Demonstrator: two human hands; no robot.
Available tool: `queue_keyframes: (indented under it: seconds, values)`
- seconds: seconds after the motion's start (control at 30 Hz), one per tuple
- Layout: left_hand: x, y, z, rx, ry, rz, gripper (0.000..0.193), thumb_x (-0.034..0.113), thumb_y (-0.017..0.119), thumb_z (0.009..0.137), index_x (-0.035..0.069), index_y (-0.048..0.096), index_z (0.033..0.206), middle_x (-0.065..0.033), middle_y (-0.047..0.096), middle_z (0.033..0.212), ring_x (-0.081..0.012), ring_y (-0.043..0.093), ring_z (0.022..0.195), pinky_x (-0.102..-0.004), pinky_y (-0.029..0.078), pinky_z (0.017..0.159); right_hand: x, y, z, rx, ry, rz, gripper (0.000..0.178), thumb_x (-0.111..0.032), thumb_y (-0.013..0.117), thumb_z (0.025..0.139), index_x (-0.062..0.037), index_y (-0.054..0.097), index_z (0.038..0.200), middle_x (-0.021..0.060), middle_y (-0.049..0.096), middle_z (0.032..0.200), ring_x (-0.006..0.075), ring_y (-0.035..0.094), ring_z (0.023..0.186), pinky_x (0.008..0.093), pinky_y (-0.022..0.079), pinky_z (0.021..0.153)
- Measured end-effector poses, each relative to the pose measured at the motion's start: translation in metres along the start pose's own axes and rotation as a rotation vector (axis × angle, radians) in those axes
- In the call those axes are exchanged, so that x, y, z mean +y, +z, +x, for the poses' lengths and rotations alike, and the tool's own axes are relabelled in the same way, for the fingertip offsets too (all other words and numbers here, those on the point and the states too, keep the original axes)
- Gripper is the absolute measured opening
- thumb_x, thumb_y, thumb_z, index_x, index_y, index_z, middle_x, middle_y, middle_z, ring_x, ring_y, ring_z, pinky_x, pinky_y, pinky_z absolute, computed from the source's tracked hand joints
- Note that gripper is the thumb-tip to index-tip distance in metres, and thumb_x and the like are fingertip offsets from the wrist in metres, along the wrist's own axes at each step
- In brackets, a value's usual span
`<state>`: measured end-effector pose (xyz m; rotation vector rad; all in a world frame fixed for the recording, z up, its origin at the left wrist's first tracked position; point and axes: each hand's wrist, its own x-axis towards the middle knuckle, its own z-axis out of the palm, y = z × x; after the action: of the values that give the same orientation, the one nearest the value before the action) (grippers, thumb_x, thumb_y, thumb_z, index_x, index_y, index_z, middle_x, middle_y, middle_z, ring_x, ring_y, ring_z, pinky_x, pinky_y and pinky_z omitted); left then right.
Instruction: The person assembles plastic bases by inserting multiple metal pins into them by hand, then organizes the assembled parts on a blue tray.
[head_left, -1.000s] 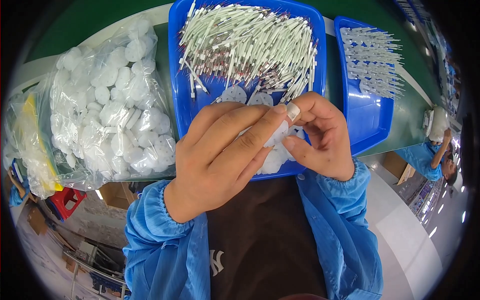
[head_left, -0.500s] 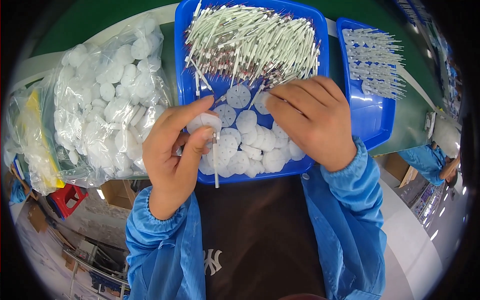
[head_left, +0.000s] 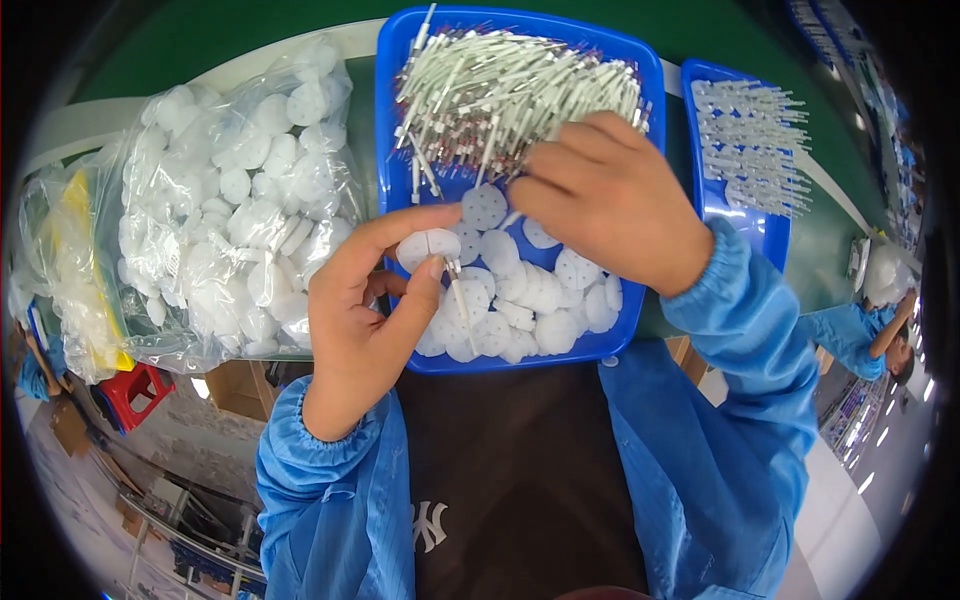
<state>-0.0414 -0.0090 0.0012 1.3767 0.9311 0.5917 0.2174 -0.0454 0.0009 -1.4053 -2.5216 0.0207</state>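
Observation:
My left hand (head_left: 372, 300) pinches a white plastic disc (head_left: 428, 246) between thumb and fingers. A thin white rod (head_left: 462, 300) hangs down from that disc at a slant, its upper end at the disc's edge by my thumb. My right hand (head_left: 605, 195) is over the blue tray (head_left: 384, 190), its fingers bent together at the lower edge of a heap of thin white rods (head_left: 520, 85) with reddish ends. A white tip shows just under these fingers; whether they grip it is hidden. Loose white discs (head_left: 535, 290) fill the near part of the tray.
A clear plastic bag (head_left: 235, 210) full of white discs lies left of the tray. On the right, a second blue tray (head_left: 775, 235) holds rows of discs with rods (head_left: 750, 145). A red stool (head_left: 140, 395) stands at lower left. Another person (head_left: 860, 335) is at the far right.
My right hand has moved up and slightly left, to the edge of the rod heap. My left hand has shifted a little right, and the rod under its disc now slants instead of hanging straight.

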Motion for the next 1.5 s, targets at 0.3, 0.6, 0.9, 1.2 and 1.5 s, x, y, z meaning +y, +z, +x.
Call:
queue_keyframes:
  seconds: [0.3,0.6,0.9,1.2,1.5]
  values:
    - [-0.002,0.022,0.016,-0.075,-0.052,-0.114,0.036,-0.007,0.068,0.098,0.004,0.071,0.132,-0.0058,0.08,0.122,-0.0058,0.073,0.099,-0.0191,0.052,0.065,-0.058,0.005,-0.023,0.531,0.554,1.032,0.027,0.003,0.086,0.078,-0.0061,0.075,0.102,0.0073,0.077,0.093,0.0241,0.074,0.082,0.0334,0.058,0.077]
    - [0.005,0.033,0.021,-0.096,-0.02,-0.076,0.038,-0.007,0.071,0.097,0.006,0.075,0.133,-0.007,0.08,0.123,-0.0059,0.072,0.103,-0.0191,0.054,0.065,-0.056,-0.003,-0.043,0.387,0.719,0.648,0.024,-0.007,0.095,0.078,-0.0074,0.084,0.1,0.0058,0.074,0.074,0.016,0.067,0.06,0.0297,0.049,0.057]
    - [0.002,0.028,0.02,-0.1,0.198,0.237,0.039,-0.008,0.069,0.098,0.001,0.072,0.136,-0.0105,0.077,0.125,-0.0097,0.068,0.091,-0.022,0.055,0.07,-0.06,-0.008,-0.039,0.343,0.843,0.792,0.016,-0.009,0.09,0.085,-0.0038,0.083,0.098,0.0088,0.073,0.069,0.0196,0.066,0.055,0.0314,0.049,0.053]
    - [0.008,0.032,0.02,-0.008,0.356,0.493,0.047,-0.012,0.078,0.081,0.006,0.08,0.125,-0.0084,0.081,0.118,-0.0213,0.071,0.088,-0.0302,0.059,0.065,-0.056,0.0,-0.035,0.339,0.7,0.58,0.016,-0.019,0.089,0.087,-0.0079,0.078,0.092,0.0054,0.071,0.07,0.0245,0.066,0.055,0.0351,0.049,0.054]
    - [0.006,0.035,0.012,0.014,0.344,0.562,0.044,-0.006,0.083,0.081,0.003,0.079,0.124,-0.0087,0.077,0.088,-0.0219,0.07,0.075,-0.032,0.058,0.063,-0.056,0.007,-0.026,0.436,0.561,0.289,0.019,-0.017,0.089,0.084,-0.0095,0.075,0.092,0.0039,0.072,0.072,0.025,0.068,0.059,0.0368,0.052,0.058]
